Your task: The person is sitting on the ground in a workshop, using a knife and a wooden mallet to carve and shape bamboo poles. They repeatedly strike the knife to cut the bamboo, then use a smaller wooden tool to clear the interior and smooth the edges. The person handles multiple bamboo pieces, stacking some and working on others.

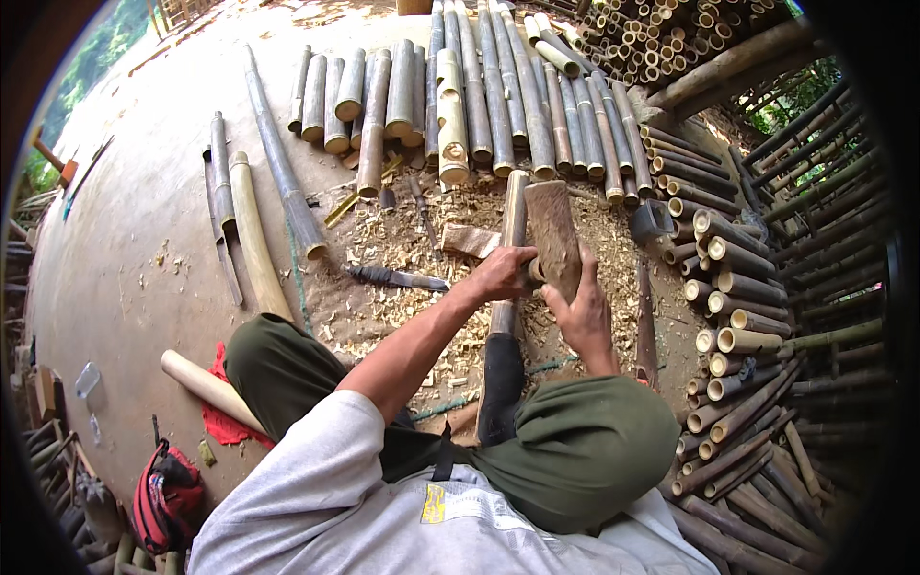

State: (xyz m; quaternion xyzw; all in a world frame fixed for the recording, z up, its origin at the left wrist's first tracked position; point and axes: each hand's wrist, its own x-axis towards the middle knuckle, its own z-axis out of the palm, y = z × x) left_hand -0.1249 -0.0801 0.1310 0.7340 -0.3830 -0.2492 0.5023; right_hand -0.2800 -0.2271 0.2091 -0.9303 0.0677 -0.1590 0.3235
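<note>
The slim grey-brown bamboo tube [515,218] lies ahead of the body above pale wood shavings [383,235], long axis pointing away from the torso. The left hand [502,272], nearer, crosses it with fingers curled; their exact hold is hidden. The right hand [586,314] grips the rough brown wooden block [550,225] just right of the tube, roughly parallel.
</note>
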